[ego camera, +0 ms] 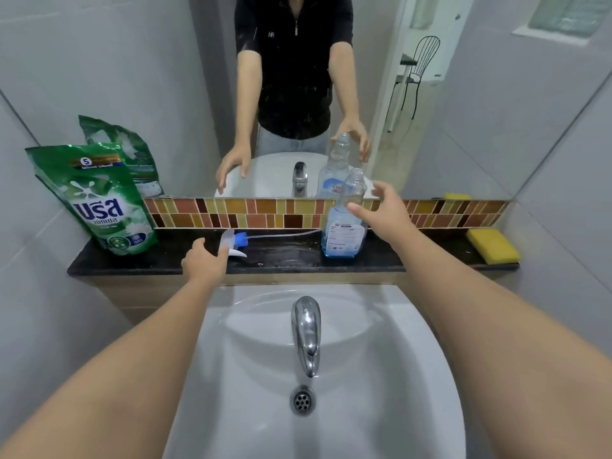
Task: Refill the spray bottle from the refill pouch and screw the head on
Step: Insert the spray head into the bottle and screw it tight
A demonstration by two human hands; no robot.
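From the head view: standing upright toward 1 o'clock on the dark surface [291, 256] behind the sink [381, 359], the clear spray bottle [344, 226], neck open and uncapped, a shallow band of blue liquid showing at its base. Reaching for it from the 3 o'clock side, the right hand [385, 207], fingers spread and relaxed, grip wide open, thumb just beside the bottle's shoulder; whether skin is actually touching plastic cannot be told. Lying on its side at about 11 o'clock on the same surface, the spray head [235, 241], white trigger with a blue collar, its thin dip tube trailing toward 3 o'clock and ending near the bottle's base. Hovering over the spray head from the 6 o'clock side, the left hand [205, 261], fingers lightly curved and holding nothing, fingertips at or just beside the trigger. Leaning against the wall at 9 o'clock on the surface, the green refill pouch [99, 203], standing upright, well apart from the bottle. Sitting at the far 3 o'clock end of the surface, a yellow sponge [493, 245]. Running behind everything, a strip of brown and amber mosaic tiles [265, 213], with a mirror [132, 61] above doubling the bottle, pouch and both arms. Pointing toward 6 o'clock over the basin, a chrome tap [306, 332], with the drain [302, 399] below it.
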